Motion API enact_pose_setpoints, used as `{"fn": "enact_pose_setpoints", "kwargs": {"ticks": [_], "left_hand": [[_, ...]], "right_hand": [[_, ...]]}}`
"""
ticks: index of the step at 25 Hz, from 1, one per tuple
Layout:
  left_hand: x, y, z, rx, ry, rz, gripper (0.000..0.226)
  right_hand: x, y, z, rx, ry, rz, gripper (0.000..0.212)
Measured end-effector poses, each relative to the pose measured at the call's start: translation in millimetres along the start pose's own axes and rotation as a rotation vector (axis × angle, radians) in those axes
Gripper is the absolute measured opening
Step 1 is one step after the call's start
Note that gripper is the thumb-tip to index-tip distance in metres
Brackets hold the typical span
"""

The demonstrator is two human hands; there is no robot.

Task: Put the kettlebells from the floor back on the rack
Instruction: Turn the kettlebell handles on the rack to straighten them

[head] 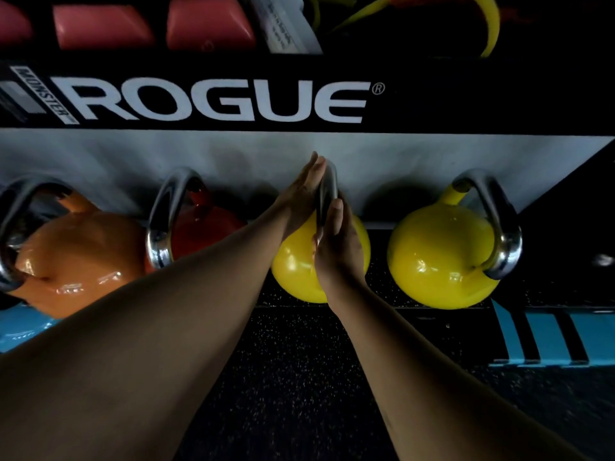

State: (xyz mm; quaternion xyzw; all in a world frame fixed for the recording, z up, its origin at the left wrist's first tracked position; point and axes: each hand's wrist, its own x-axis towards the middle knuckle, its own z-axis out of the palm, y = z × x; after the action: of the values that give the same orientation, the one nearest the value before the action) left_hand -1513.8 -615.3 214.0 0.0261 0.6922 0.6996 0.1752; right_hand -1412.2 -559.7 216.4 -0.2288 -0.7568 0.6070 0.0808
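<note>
A yellow kettlebell with a steel handle stands in the middle of a row beneath the black rack beam. My left hand lies flat against the left side of that handle, fingers straight. On the handle's right side my right hand presses flat, fingers also straight and not curled around it. A second yellow kettlebell stands to the right. To the left are a red kettlebell and an orange kettlebell.
A blue kettlebell shows at the lower left edge. Pink weights and yellow bands sit on the shelf above the beam. A blue and black striped object lies at the right. Black speckled rubber floor fills the foreground.
</note>
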Motion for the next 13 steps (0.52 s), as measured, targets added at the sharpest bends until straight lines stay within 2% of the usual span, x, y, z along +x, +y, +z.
{"fn": "enact_pose_setpoints", "kwargs": {"ticks": [4,7,10,11,13], "left_hand": [[-0.2,1.8,1.3,0.055,-0.016,-0.007,0.075],[-1.4,-3.8,1.4,0.091,0.001,0.023,0.055],[-5.3,-1.0,0.4,0.028,-0.042,0.010,0.049],[-5.9,-0.1,0.2,0.042,-0.046,0.011,0.048],[-5.5,0.4,-0.4,0.041,-0.059,0.014,0.048]], "right_hand": [[2.9,1.6,1.1,0.036,-0.028,-0.001,0.059],[-1.2,6.1,4.5,0.054,-0.012,0.021,0.067],[-0.9,6.6,9.3,0.092,0.001,0.010,0.070],[-0.6,6.7,9.4,0.104,0.008,0.020,0.071],[-0.1,8.3,9.7,0.108,0.013,0.040,0.060]]}}
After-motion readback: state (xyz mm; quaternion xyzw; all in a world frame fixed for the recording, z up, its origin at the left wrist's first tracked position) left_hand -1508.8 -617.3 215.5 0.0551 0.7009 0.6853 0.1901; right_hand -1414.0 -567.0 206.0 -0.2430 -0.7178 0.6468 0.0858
